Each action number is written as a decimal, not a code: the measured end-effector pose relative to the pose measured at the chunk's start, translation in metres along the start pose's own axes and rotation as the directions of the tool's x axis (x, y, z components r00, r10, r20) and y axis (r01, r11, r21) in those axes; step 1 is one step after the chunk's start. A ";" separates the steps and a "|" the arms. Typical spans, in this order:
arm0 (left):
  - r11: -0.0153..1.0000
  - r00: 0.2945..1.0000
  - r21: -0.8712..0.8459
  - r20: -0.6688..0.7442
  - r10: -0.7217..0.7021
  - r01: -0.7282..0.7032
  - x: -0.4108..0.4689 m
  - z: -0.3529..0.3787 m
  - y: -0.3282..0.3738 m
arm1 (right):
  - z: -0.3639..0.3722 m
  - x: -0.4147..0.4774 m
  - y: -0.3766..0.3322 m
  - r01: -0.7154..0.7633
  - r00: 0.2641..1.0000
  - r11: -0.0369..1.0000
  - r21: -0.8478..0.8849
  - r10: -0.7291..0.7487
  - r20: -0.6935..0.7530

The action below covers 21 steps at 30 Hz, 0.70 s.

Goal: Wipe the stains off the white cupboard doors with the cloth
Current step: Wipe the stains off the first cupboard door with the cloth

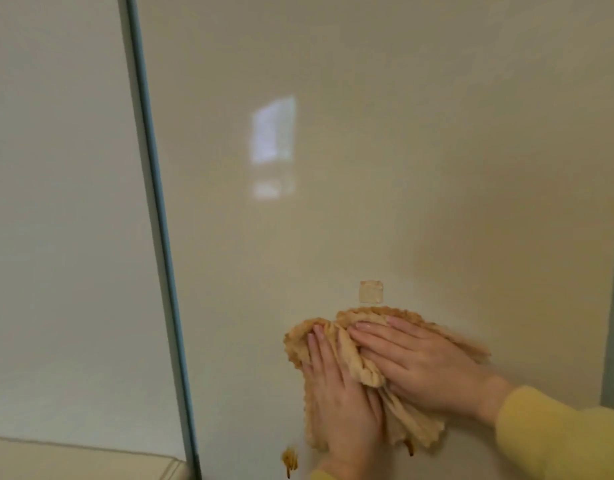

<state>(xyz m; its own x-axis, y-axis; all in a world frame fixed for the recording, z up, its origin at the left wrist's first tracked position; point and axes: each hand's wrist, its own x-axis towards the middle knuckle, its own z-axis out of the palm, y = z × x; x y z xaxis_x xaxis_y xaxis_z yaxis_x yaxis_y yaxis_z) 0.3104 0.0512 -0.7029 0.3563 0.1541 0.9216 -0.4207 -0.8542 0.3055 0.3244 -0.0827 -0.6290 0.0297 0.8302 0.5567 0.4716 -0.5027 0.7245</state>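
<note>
A crumpled beige cloth (pixel 362 368) lies flat against the glossy white cupboard door (pixel 367 168), low on its surface. My left hand (pixel 343 396) presses on the cloth's left part with fingers pointing up. My right hand (pixel 419 365) lies across its upper right part, fingers pointing left. A brown-orange stain (pixel 289 460) with drips shows on the door just below and left of the cloth. A smaller brown drip (pixel 410 448) pokes out under the cloth's lower edge.
A small square clear sticky pad (pixel 370 292) sits on the door just above the cloth. A dark vertical gap (pixel 160 220) separates this door from the neighbouring white door (pixel 56 202). A pale ledge (pixel 73 460) shows at bottom left.
</note>
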 end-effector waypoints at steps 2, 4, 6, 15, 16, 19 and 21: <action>1.000 0.999 0.021 0.031 -0.007 0.007 -0.005 0.010 0.019 | -0.003 -0.022 0.010 0.000 1.000 0.999 -0.033 0.000 0.000; 0.998 0.999 0.054 0.044 0.020 -0.022 -0.008 0.018 0.035 | -0.006 -0.043 0.020 -0.017 1.000 0.998 -0.061 0.017 -0.001; 0.994 0.996 0.081 0.056 0.074 -0.078 -0.009 0.025 0.048 | -0.012 -0.061 0.028 -0.040 0.999 0.996 -0.080 0.038 -0.020; 0.911 0.935 0.217 0.147 0.323 -0.349 -0.017 0.046 0.079 | -0.028 -0.121 0.029 -0.259 0.963 0.964 -0.055 0.254 -0.089; 0.897 0.918 0.209 0.163 0.360 -0.389 -0.018 0.047 0.079 | -0.027 -0.125 0.023 -0.297 0.950 0.954 -0.045 0.291 -0.112; 0.835 0.853 0.190 0.209 0.479 -0.516 -0.019 0.048 0.074 | -0.016 -0.136 0.000 -0.414 0.897 0.910 0.001 0.408 -0.172; 0.783 0.796 0.161 0.210 0.568 -0.601 -0.019 0.048 0.065 | -0.005 -0.140 -0.017 -0.477 0.860 0.879 0.032 0.473 -0.192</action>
<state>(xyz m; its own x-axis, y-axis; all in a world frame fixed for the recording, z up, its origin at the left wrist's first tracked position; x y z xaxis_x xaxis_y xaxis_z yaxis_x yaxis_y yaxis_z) 0.3168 -0.0309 -0.7120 0.2194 -0.4666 0.8568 -0.4088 -0.8414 -0.3535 0.3074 -0.1913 -0.7173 0.0798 0.4296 0.8995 0.4284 -0.8296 0.3582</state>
